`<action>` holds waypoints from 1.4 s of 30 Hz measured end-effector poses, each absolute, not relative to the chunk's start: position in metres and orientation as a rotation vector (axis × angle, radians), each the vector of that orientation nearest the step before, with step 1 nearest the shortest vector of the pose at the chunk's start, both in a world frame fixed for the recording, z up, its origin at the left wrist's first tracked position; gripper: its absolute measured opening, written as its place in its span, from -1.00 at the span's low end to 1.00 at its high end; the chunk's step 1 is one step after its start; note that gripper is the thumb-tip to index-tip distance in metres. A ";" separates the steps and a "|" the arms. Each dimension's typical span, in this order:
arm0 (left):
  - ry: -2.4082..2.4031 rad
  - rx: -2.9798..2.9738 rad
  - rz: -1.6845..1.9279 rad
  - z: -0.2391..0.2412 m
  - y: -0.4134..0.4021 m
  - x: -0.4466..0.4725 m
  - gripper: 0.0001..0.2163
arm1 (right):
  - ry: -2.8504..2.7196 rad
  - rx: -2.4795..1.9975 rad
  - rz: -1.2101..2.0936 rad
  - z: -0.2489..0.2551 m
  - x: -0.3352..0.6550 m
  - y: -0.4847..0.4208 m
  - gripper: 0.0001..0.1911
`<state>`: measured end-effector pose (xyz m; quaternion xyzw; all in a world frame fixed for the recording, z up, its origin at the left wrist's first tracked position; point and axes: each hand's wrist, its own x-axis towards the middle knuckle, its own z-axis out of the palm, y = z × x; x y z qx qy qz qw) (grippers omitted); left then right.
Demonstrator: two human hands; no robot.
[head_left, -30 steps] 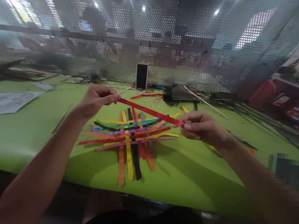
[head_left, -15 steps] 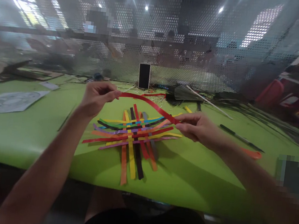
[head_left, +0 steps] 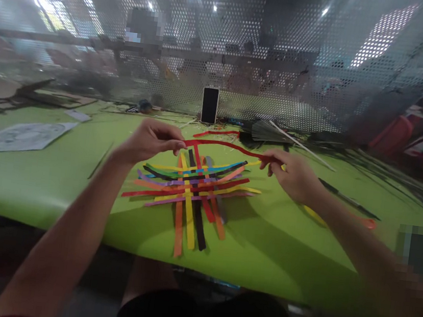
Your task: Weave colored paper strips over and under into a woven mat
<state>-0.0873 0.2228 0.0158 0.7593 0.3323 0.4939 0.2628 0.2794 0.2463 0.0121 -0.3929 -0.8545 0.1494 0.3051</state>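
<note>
A long red paper strip (head_left: 228,145) stretches between my two hands, just above the far edge of a woven mat of coloured paper strips (head_left: 192,189). My left hand (head_left: 150,140) pinches the strip's left end. At the other end my right hand (head_left: 292,174) is closed on it. The mat lies flat on the green table (head_left: 57,186), with orange, yellow, black and red strips running toward me and others crossing them. The red strip hangs low, nearly level with the mat's far side.
A phone (head_left: 209,105) stands upright against the perforated screen (head_left: 249,39) at the table's back. A dark bundle of thin sticks (head_left: 264,132) and a loose red strip (head_left: 214,133) lie near it. A printed sheet (head_left: 21,137) is at far left. A pen (head_left: 340,195) lies to the right.
Both hands have lowered the red strip from above the mat down to its far edge. My right hand moved away from me and the strip now lies nearly level.
</note>
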 end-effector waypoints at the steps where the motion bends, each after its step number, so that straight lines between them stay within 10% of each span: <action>1: 0.908 2.059 1.303 0.015 0.222 -0.087 -0.68 | -2.290 -1.049 0.354 0.011 0.279 0.247 -0.75; 21: 1.232 2.320 1.274 0.000 0.239 -0.084 -0.78 | -2.511 -1.395 -0.118 0.003 0.279 0.253 -0.54; 42: 0.997 2.086 1.524 0.011 0.223 -0.066 -0.58 | -2.344 -1.121 0.524 0.021 0.280 0.240 -0.40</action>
